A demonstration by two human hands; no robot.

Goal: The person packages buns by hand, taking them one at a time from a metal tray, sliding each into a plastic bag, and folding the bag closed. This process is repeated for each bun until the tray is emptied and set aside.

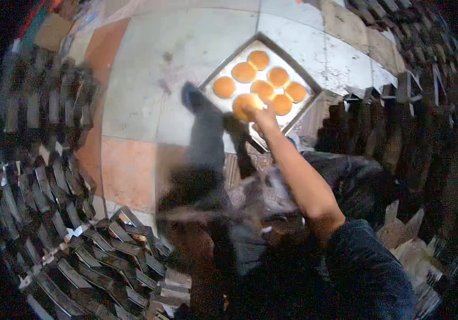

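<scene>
Several round orange-brown buns point(277, 77) lie spread over a square metal tray point(303, 114), which is turned cornerwise on the tiled floor. My right hand point(264, 118) reaches in from the lower right to the near side of the tray. Its thumb and fingers are closed on the edge of the nearest bun point(244, 106), partly covering it. Some buns touch each other, while one bun point(224, 87) sits apart near the left corner. My left hand cannot be made out in the dark lower part of the view.
Stacks of dark metal pieces point(61, 186) stand along the left, with more dark stacks point(394, 122) on the right. Pale and reddish tiles point(127, 173) cover the floor left of the tray. A dark shadow point(207, 130) falls beside the tray.
</scene>
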